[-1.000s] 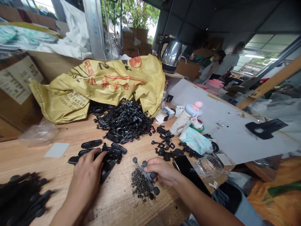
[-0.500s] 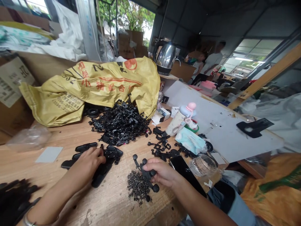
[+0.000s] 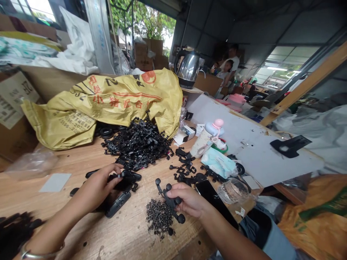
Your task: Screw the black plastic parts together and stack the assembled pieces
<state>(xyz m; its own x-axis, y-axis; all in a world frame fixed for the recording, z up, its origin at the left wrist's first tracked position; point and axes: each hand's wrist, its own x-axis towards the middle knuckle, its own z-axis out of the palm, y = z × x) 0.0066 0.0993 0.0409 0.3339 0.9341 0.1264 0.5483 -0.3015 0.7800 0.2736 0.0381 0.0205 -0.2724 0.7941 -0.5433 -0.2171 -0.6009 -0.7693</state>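
Note:
My right hand (image 3: 187, 200) pinches a black bracket with round knobs (image 3: 170, 202), held over a small heap of tiny dark parts (image 3: 158, 216). On the left, my left hand (image 3: 108, 180) has its thumb and fingers closed on a black piece among flat black oblong parts (image 3: 118, 204); the piece itself is partly hidden. Beyond both hands lies a large pile of black plastic parts (image 3: 138, 142).
A yellow sack (image 3: 121, 97) lies behind the pile. To the right are a bottle (image 3: 202, 142), a blue-white packet (image 3: 218, 162), a phone (image 3: 214, 200) and a clear dish (image 3: 233, 190). A kettle (image 3: 189, 68) stands behind; people (image 3: 229, 68) are in the background.
My left hand has turned and shifted slightly, its thumb and fingers now showing around a black piece. My right hand still holds the bracket in nearly the same place.

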